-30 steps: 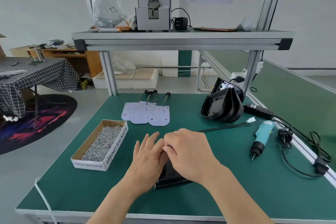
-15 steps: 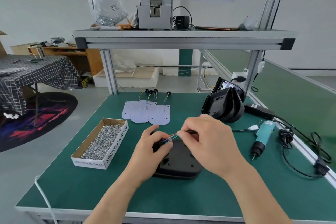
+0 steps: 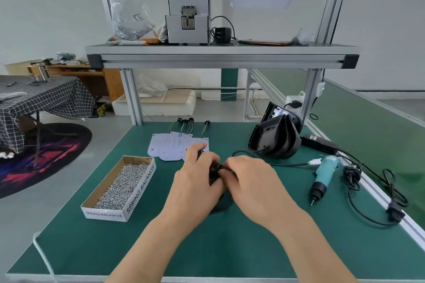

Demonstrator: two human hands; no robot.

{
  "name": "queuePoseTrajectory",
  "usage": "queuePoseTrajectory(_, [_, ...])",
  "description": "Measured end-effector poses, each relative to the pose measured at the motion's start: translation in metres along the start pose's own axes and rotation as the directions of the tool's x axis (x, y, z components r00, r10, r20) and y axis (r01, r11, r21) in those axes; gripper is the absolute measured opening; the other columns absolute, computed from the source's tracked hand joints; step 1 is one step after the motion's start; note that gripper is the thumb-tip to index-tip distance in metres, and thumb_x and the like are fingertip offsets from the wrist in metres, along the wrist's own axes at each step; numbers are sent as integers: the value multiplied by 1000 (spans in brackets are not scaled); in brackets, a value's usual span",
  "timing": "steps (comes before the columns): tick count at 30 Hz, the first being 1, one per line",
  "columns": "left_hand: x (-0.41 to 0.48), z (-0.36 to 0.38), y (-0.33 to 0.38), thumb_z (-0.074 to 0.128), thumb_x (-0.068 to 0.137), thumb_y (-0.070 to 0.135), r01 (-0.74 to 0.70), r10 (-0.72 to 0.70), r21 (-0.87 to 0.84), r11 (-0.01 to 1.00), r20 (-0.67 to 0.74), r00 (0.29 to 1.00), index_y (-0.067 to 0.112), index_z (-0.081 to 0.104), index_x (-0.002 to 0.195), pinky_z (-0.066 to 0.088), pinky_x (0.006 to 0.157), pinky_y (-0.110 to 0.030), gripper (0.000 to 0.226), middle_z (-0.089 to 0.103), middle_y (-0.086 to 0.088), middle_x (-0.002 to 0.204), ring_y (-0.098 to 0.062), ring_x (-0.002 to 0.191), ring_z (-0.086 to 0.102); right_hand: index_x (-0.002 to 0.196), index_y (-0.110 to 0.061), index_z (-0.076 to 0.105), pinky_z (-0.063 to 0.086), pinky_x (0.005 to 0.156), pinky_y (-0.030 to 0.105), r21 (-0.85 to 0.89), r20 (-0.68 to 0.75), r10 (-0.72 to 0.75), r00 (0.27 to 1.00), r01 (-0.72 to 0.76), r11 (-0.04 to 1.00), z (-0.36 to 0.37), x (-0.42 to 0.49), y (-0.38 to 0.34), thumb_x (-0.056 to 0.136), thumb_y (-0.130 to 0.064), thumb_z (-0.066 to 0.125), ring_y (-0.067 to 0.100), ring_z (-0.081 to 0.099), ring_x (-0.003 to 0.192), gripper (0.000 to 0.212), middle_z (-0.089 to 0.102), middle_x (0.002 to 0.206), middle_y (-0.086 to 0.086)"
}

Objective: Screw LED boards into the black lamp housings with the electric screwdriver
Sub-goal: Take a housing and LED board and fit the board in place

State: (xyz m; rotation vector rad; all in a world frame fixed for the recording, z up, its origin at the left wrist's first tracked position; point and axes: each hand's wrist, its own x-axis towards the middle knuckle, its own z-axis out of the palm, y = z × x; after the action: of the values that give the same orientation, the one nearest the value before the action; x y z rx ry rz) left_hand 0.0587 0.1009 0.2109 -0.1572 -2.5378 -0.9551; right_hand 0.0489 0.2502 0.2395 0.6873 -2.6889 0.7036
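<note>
- I see the left hand mid-tabletop, fingers curled round the black lamp housing.
- The right hand meets it there, fingers bent; I cannot tell what they grasp.
- The electric screwdriver lies apart at right, the LED boards behind.

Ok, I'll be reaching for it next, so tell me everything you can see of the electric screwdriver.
The electric screwdriver lies on its side on the green table, right of the right hand, with nothing gripping it. Its body looks like teal plastic, with a black nose and a thin metal bit pointing toward the near edge. Black cables lie by its far end and to its right; which one feeds it I cannot tell.
</note>
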Motion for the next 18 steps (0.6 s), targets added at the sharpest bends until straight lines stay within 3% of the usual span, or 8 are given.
queuePoseTrajectory(3, [0, -16, -6, 62, 73, 55, -38, 49, -197, 980, 50, 998, 40, 52, 128, 39, 93, -5, 58, 33, 20, 144, 2, 110, 55, 93, -11, 69, 47, 78, 43, 177, -59, 17, 998, -6, 984, 1, 1, 15, 102, -21, 52, 25, 59, 84, 21, 68, 86, 1])
queuePoseTrajectory(6, [4, -31, -17, 59, 73, 67, 73, -32, -474, 877, 92, 995, 59, 47, 129, 50, 82, -15, 58, 42, 15, 135, -9, 96, 63, 86, -7, 69, 45, 69, 40, 300, -113, 63, 992, -27, 954, 3, 1, 29, 102, -16, 54, 18, 52, 69, 24, 62, 70, -1])
queuePoseTrajectory(8, [9, -34, -28, 58, 71, 71, 133, -64, -473, 871, 160, 985, 62, 41, 134, 47, 92, -18, 66, 46, 14, 135, -5, 109, 57, 83, -8, 68, 38, 60, 35, 400, -114, 85, 990, -33, 916, 4, 0, 33, 102, -16, 55, 12, 42, 60, 25, 53, 62, -3])
queuePoseTrajectory(10, [12, -29, -36, 67, 72, 66, 186, -23, -566, 803, 282, 959, 53, 37, 144, 46, 106, -27, 79, 56, 11, 138, -8, 123, 56, 81, -14, 69, 35, 58, 34, 518, -91, 85, 992, -25, 855, 5, 1, 32, 103, -18, 55, 18, 40, 60, 26, 55, 63, 3])
queuePoseTrajectory(12, [13, -21, -38, 72, 83, 45, 234, 35, -667, 707, 363, 931, 42, 36, 149, 43, 110, -27, 76, 64, 5, 136, -9, 127, 57, 85, -20, 73, 33, 57, 33, 640, -49, 86, 995, -35, 768, 6, 3, 30, 104, -21, 54, 29, 42, 64, 27, 62, 74, 15])
queuePoseTrajectory(14, [16, -15, -36, 70, 87, 30, 273, 54, -733, 623, 388, 920, 40, 40, 148, 43, 111, -33, 69, 63, 0, 138, -16, 130, 57, 88, -19, 75, 34, 60, 31, 729, -16, 97, 995, -54, 682, 6, 5, 28, 104, -20, 54, 22, 43, 67, 26, 63, 83, 21])
queuePoseTrajectory(16, [18, -11, -34, 77, 83, 33, 296, 55, -799, 524, 378, 924, 38, 52, 141, 48, 103, -38, 64, 64, -8, 135, -22, 124, 61, 89, -14, 75, 38, 69, 33, 786, -14, 112, 994, -59, 616, 7, 7, 30, 103, -15, 55, 16, 49, 75, 24, 65, 82, 15])
queuePoseTrajectory(18, [18, -7, -33, 85, 77, 38, 342, 25, -856, 387, 381, 924, 31, 63, 129, 59, 80, -34, 57, 72, -9, 117, -22, 98, 72, 95, -17, 75, 37, 65, 26, 812, -34, 118, 992, -41, 582, 8, 7, 31, 101, -11, 57, 11, 47, 68, 20, 61, 71, 0])
